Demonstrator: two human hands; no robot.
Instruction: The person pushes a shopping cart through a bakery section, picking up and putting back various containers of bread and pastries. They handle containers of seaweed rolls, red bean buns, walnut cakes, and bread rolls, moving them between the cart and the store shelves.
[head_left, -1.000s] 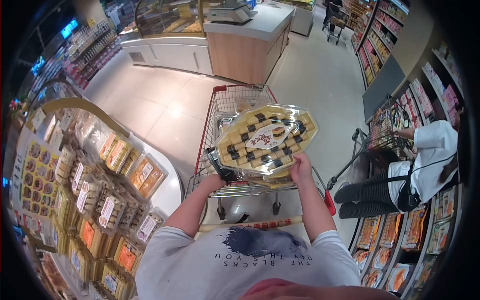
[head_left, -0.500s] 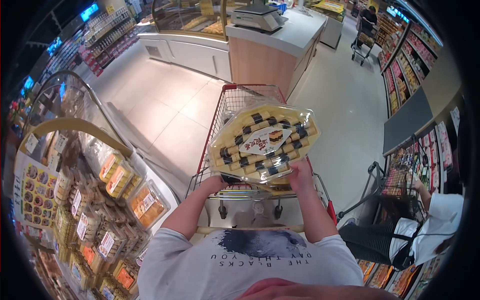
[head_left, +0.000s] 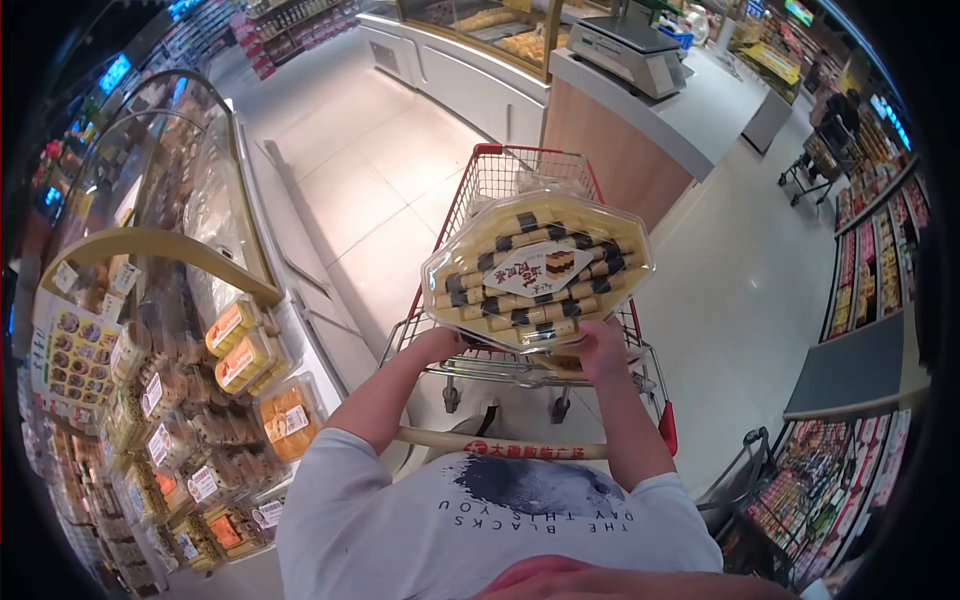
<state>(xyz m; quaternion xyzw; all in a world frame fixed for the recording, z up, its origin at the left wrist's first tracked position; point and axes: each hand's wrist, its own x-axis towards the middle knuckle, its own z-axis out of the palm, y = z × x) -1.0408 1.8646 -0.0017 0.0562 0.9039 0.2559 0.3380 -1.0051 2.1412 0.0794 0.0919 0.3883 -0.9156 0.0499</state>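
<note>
rolls [head_left: 519, 319] sit in a clear box [head_left: 540, 270] above the cart [head_left: 488, 149]. the right hand [head_left: 603, 350] has its grip on it at five o'clock; the left hand [head_left: 442, 345], near eight, i can't tell. it looks light, slick, bendy: hold both sides softly.

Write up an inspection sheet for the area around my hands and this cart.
Surface: shopping cart, wire basket partly hidden below the tray.
Job's things: clear octagonal tray of dark-banded rolls, labelled, held over the cart.
Clutter: packaged baked goods stacked on the left-side display.
Hands: right hand grips the tray's near edge; left hand at its near-left side, fingers hidden.
Cables: nothing seen.
Surroundings: scale on a counter ahead; another cart farther off, right.
</note>
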